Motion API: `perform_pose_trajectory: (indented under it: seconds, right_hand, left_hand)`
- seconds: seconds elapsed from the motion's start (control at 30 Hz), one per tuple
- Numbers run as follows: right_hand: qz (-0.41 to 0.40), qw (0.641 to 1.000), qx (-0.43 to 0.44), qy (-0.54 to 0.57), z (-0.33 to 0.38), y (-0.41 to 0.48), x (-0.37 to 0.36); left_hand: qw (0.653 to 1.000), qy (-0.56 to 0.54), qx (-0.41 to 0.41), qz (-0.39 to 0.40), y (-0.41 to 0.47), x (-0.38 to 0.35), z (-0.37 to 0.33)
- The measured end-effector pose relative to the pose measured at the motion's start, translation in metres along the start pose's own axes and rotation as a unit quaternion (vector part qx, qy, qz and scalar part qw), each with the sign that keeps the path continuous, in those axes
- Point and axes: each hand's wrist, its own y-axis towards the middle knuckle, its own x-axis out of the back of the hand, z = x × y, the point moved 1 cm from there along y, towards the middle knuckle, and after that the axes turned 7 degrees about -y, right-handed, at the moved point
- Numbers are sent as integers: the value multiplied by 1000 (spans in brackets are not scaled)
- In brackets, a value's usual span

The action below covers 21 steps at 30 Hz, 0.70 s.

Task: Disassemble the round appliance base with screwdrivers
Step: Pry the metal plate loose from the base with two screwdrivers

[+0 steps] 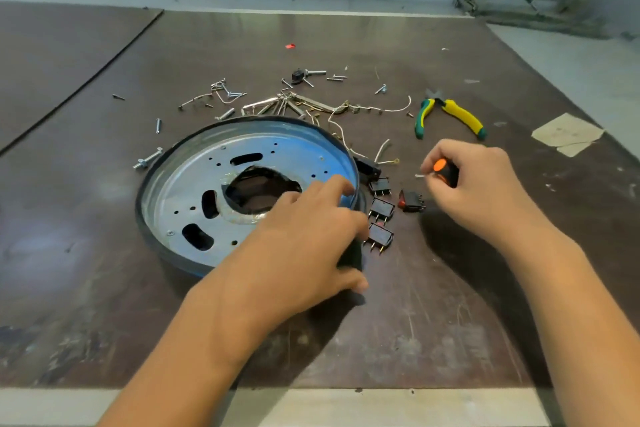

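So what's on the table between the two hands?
In the head view, three small black switches and one red-buttoned switch lie between the left hand and the right hand.

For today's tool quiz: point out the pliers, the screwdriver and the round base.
pliers (462, 114), head view, yellow handle.
screwdriver (446, 170), head view, orange-capped handle.
round base (187, 184), head view, bare metal floor.

1. Bright, even illumination is recorded; a pale glare band is seen on the far tabletop (311, 28).
2. A bluish sheen is reflected by the round metal base (194, 191).
3. Soft shadows are cast toward the viewer beneath the left hand (304, 239) and right hand (485, 191).
4. The tip of the screwdriver (446, 172) is blurred; the tabletop edges are bowed by lens distortion.
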Motion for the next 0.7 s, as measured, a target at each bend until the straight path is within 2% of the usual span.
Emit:
perform_pose_trajectory:
  seconds: [0.1,0.23,0.4,0.5,0.7]
  right_hand:
    - [35,999,-27,-25,-10,-1,-7]
    - [68,996,-46,-32,-14,1,-10]
    - [38,999,-38,2,-6,4,-6]
    - [24,999,-25,28,2,4,-3]
    - [-4,997,10,77,12,2,1]
  left_hand:
    - [998,53,-10,28,-3,-3,2]
    - [995,94,-22,1,-6,-8,1]
    - [990,135,-38,-19,-2,-10,-8]
    - [986,141,-92,-14,-2,-9,-11]
    - [974,119,-181,-67,-5,-2,-15]
